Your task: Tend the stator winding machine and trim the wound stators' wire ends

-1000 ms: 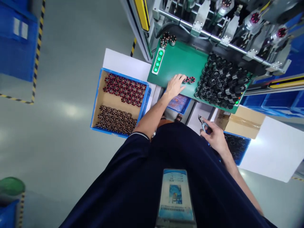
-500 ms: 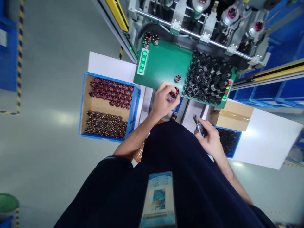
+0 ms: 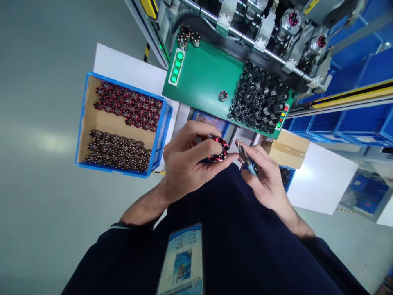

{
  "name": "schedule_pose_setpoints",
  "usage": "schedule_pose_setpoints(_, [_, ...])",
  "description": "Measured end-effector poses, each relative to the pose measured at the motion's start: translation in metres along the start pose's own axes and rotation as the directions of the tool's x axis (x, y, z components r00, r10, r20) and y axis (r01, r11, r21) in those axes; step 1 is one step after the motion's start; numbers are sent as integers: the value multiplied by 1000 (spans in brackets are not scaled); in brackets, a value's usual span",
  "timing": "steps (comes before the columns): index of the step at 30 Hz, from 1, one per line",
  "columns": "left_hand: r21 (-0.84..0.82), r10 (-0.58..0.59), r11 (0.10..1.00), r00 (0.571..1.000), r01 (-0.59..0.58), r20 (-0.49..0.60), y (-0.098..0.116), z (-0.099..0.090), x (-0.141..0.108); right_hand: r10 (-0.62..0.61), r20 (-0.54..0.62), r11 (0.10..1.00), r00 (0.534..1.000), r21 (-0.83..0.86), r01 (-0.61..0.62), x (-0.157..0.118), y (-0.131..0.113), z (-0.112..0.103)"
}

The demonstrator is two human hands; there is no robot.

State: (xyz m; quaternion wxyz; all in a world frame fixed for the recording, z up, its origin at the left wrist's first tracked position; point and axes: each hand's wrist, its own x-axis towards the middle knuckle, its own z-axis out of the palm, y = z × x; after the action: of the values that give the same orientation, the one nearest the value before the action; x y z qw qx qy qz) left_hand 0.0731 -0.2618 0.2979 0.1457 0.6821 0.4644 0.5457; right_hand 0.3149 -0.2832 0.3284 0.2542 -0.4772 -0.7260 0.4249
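Close to my body, my left hand (image 3: 190, 159) grips a motor stator (image 3: 221, 150) with red windings around its ring; the fingers cover part of it. To the right, my right hand (image 3: 265, 176) holds a pair of cutting pliers (image 3: 245, 157) with blue handles. The pliers' tips point up and left toward the stator, a small gap apart from it. Another red-wound stator (image 3: 223, 96) sits by itself on the green work surface (image 3: 202, 78). Beside it stand many black ring-shaped cores (image 3: 258, 98) in a dense group.
At left, a blue crate (image 3: 118, 170) holds rows of red-wound and copper-coloured stators. Several copper-wound stators (image 3: 195, 39) stand at the green surface's upper left corner. Behind it rises a winding machine (image 3: 260, 39). A cardboard box (image 3: 290, 149) is at right.
My left hand has drawn the stator from the green surface's edge toward my body. My right hand has brought the pliers slightly left, nearer the stator. The view has shifted a little.
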Motion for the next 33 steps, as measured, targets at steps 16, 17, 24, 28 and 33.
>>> schedule_pose_setpoints(16, [6,-27,1000,999,26,41,8,-11,-14,-5,-49,998,999,66,8,-6,4,11])
schedule_pose_setpoints(17, [23,-42,999,998,41,48,4,-9,-18,17,-43,997,999,82,-14,-5,11,15])
schedule_pose_setpoints(24, [112,-389,920,907,375,159,-75,23,-79,403,205,855,892,262,-447,30,111,78])
schedule_pose_setpoints(28, [-233,-677,637,678,734,287,-99,29,-97,423,94,892,901,132,-432,36,142,92])
schedule_pose_setpoints(33, [-525,-736,276,529,805,424,-70,25,-68,82,-115,977,990,-186,-102,20,110,62])
